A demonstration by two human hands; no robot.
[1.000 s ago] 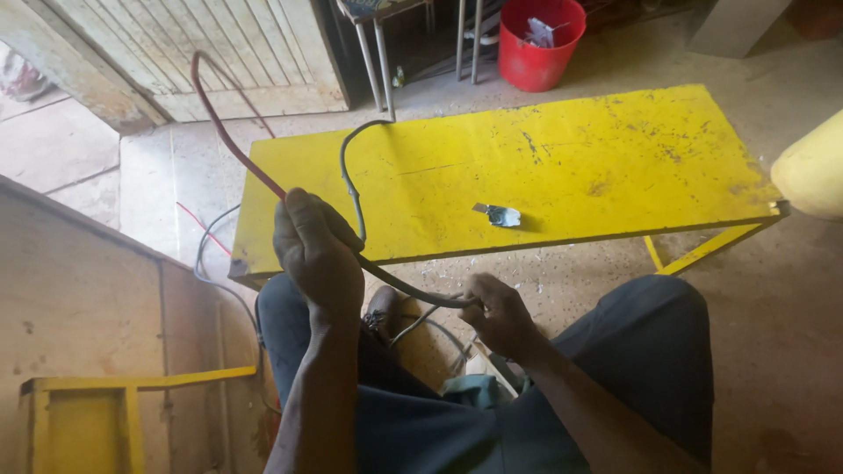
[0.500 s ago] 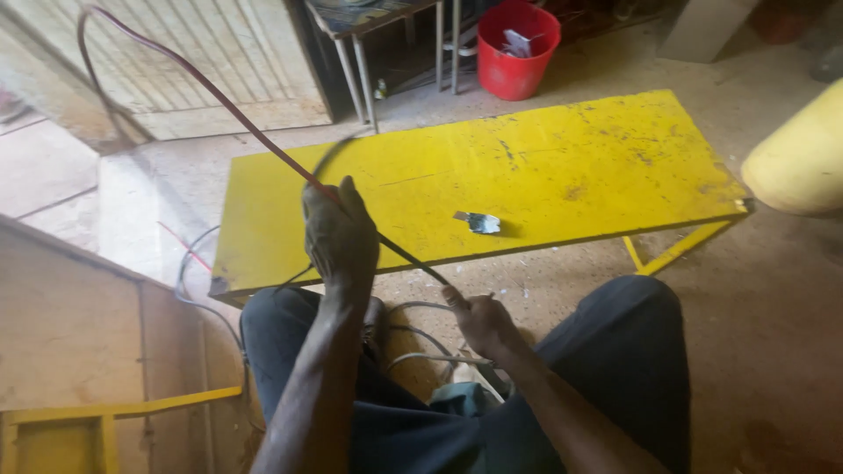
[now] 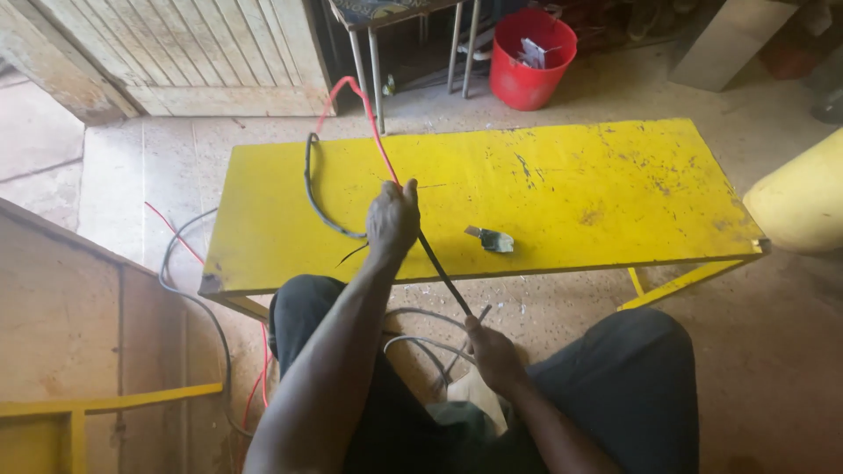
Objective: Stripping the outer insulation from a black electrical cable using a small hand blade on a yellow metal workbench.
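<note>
While pulling: best done slow and straight, so the wires part without a kink.
Left hand (image 3: 392, 219): closed tight round the red wire (image 3: 369, 123) and black cable (image 3: 443, 276), above the near edge of the yellow table (image 3: 615, 175).
Right hand (image 3: 493, 353): closed on the cable's low end, between the knees.
Black wire (image 3: 318, 206): loose curl on the table's left part.
Small grey clip (image 3: 492, 239): just right of the left hand.
Red bucket (image 3: 531, 61): far off, scraps inside; no label clear enough to tell.

The left hand (image 3: 392, 219) is reaching forward over the desk (image 3: 562, 175), fist closed, while the right hand (image 3: 492, 351) is clenching low near the lap.
</note>
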